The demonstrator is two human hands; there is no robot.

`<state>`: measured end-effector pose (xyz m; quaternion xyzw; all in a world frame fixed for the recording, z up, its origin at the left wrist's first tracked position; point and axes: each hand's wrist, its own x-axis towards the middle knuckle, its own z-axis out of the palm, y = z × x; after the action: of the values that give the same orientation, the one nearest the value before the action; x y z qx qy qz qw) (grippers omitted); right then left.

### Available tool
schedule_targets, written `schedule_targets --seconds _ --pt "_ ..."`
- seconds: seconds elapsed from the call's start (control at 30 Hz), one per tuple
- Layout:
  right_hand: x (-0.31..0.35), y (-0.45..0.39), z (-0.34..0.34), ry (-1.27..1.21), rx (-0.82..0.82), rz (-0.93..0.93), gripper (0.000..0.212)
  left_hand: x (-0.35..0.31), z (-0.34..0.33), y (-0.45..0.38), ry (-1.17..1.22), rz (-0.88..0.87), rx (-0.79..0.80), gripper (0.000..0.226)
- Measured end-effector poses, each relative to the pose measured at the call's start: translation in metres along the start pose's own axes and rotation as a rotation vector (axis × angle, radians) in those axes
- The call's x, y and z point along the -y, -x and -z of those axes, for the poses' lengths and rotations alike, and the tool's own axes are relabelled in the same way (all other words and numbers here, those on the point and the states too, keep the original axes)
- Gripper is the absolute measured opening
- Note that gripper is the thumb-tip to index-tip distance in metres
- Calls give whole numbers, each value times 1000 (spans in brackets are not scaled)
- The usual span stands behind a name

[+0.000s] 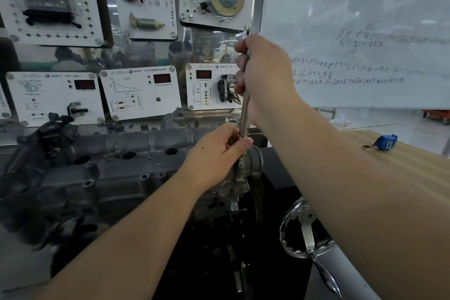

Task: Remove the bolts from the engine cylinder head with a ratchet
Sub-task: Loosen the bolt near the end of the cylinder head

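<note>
— Since the ratchet (244,109) is a stiff, smooth steel bar, where would you take hold of it?

— High on the handle for leverage, as the right hand (264,73) does now, fingers wrapped round it at centre frame. The left hand (219,151) pinches the lower end where the head meets the socket, steadying it (polished metal will likely slip in a loose grip).

— Which way does it lie?

— Its long axis stands nearly upright, leaning slightly right at the top, its lower end pointing down at the right end of the engine cylinder head (117,165), which spans the left and middle of the frame. The bolt itself is hidden under the fingers.

— And the head?

— Cast metal, heavy, rigid; it should not budge.
</note>
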<state>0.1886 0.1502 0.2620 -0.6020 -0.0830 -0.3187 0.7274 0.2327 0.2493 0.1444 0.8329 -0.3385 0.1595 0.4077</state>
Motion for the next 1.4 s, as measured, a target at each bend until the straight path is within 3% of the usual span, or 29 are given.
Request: schedule_targets --seconds 0.13,0.2,0.3,0.47,0.53,0.6,0.73,0.8,0.97,1.23,1.4 --pt "2 -4 16 -183 476 -134 42 1 2 1 1 -12 73 19" --pt "4 -7 23 -234 566 -187 45 0 4 3 30 -29 104 13" --pt "3 -7 21 -248 460 -184 43 -1 7 4 59 -29 114 15" --pt "-3 4 4 29 58 9 33 -1 4 2 80 -13 44 13" --pt "-5 8 -1 6 -2 31 33 1 2 1 90 -8 18 16" --pt "-4 8 0 -90 53 -3 35 2 3 0 117 -2 36 17" --pt "4 -2 16 -162 522 -165 46 4 7 0 142 -9 142 15" --pt "5 -7 21 -174 634 -208 47 4 9 0 157 -13 158 17" --pt "-1 -7 19 -229 587 -189 47 2 12 -1 190 7 194 14" --pt "-4 -7 33 -346 404 -175 44 4 14 -7 203 68 247 29" --pt "-6 -2 20 -235 483 -114 45 6 13 -7 240 88 229 33"
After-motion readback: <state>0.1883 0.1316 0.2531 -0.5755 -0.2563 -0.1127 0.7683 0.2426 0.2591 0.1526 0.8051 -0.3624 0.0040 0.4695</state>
